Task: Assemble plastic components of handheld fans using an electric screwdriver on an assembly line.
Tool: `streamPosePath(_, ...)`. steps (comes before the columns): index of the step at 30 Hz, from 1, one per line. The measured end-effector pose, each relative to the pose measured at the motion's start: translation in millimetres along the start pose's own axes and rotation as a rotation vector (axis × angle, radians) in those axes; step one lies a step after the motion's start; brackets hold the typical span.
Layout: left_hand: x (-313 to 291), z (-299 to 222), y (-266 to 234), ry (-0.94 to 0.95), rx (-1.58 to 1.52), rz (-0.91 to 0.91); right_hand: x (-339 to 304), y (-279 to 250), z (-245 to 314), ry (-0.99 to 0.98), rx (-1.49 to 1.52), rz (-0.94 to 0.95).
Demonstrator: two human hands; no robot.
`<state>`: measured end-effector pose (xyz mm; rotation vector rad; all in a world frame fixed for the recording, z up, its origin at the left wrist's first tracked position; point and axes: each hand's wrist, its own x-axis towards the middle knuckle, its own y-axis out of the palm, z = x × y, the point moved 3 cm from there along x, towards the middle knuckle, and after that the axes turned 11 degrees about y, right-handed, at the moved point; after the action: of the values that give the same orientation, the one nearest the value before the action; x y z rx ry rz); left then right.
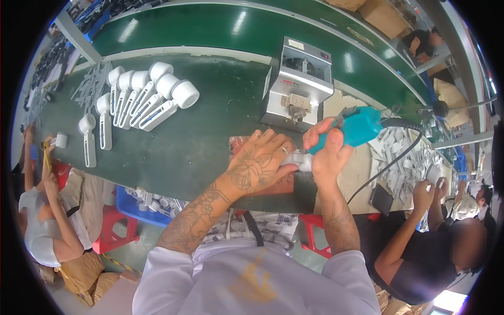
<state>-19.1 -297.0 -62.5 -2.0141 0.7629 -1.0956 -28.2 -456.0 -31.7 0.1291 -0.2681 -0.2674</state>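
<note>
My right hand (331,152) is closed round a teal electric screwdriver (359,127), a corded power tool lying tilted in my grip with its narrow end pointing left. My left hand (262,163) is closed on a small white plastic part (301,160), its fingers on the part's left side. That part is at the right edge of a reddish mat (236,144), just below the tool's tip. Whether the tip touches it is hidden by my fingers. Beyond my hands stands a silver screw feeder (296,86).
Several white long-handled pieces with round heads (157,102) lie at the far left. Grey-white parts (404,157) are heaped at the right, near a dark phone-like slab (381,199). The tool's black cord (394,170) loops over the bench. Co-workers sit on both sides.
</note>
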Motion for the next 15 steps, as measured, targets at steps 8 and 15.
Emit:
streamPosePath(8, -1.3, -2.5, 3.1, 0.056, 0.089, -0.132, 14.7, 10.7, 20.5, -0.010, -0.003, -0.016)
streamPosePath(15, -5.2, -0.3, 4.1, 0.051, 0.062, -0.143, 58.8, 34.3, 14.9, -0.184, -0.071, -0.035)
